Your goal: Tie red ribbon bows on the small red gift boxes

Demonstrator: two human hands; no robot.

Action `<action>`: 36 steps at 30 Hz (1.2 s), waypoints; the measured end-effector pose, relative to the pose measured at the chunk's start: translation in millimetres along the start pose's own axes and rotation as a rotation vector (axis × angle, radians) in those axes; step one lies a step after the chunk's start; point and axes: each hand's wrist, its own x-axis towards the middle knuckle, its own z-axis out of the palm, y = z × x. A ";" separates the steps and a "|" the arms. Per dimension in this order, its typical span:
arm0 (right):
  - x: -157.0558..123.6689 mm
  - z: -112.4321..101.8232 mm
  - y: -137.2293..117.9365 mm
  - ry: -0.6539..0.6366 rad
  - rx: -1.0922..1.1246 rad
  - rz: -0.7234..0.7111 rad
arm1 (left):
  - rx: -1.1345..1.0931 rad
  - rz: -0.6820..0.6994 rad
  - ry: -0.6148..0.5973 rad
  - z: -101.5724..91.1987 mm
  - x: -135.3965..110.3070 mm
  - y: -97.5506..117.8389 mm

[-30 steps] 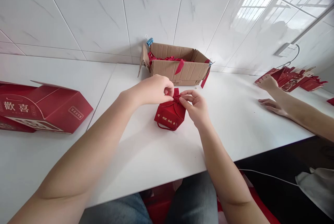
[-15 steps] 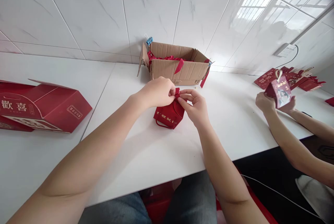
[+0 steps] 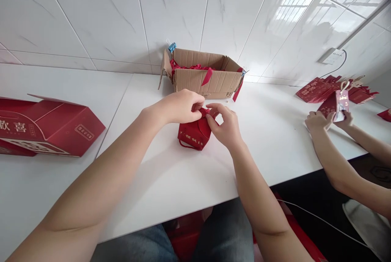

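Note:
A small red gift box (image 3: 193, 132) with gold characters and a red cord handle sits on the white table in front of me. At its top is a red ribbon (image 3: 204, 112), tied or gathered in a small bow. My left hand (image 3: 185, 105) reaches over the box from the left, its fingers pinched on the ribbon. From the right, my right hand (image 3: 225, 123) pinches the other side of the ribbon between thumb and forefinger. The fingers partly hide the bow, so its exact shape is unclear.
Behind the box, an open cardboard carton (image 3: 207, 82) holds red ribbons, with blue binder clips on it. Large red boxes (image 3: 73, 125) lie at the left. At the right, a co-worker's hands (image 3: 319, 121) hold a small red box (image 3: 341, 103) near several others (image 3: 316, 90).
Both my hands have stayed at the ribbon, with small finger movements; less of the ribbon end stands up now. The co-worker has lowered and turned their box.

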 end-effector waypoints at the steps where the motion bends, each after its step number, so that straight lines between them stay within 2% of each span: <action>1: 0.1 -0.1 0.8 0.016 0.002 -0.009 | 0.002 -0.007 -0.013 -0.6 -0.1 -0.9; 8: 1.6 -0.5 4.2 0.047 0.092 -0.017 | -0.011 -0.007 -0.021 -2.2 -0.5 -6.3; 13: 2.1 -0.3 10.3 -0.032 0.295 0.192 | -0.001 0.005 -0.020 -1.8 0.6 -9.6; 18: 2.1 -3.4 9.7 0.076 0.265 0.310 | 0.008 0.030 -0.042 0.1 2.1 -12.6; 21: 2.0 -5.0 7.0 0.083 0.208 0.242 | 0.012 0.022 -0.051 -0.3 2.0 -12.8; 27: 0.1 -0.7 -0.6 -0.084 0.256 0.022 | -0.019 0.027 -0.005 -5.3 -0.3 -11.5; 36: -0.6 7.9 2.4 -0.013 0.164 -0.042 | -0.185 0.073 -0.020 -9.6 -4.5 -3.6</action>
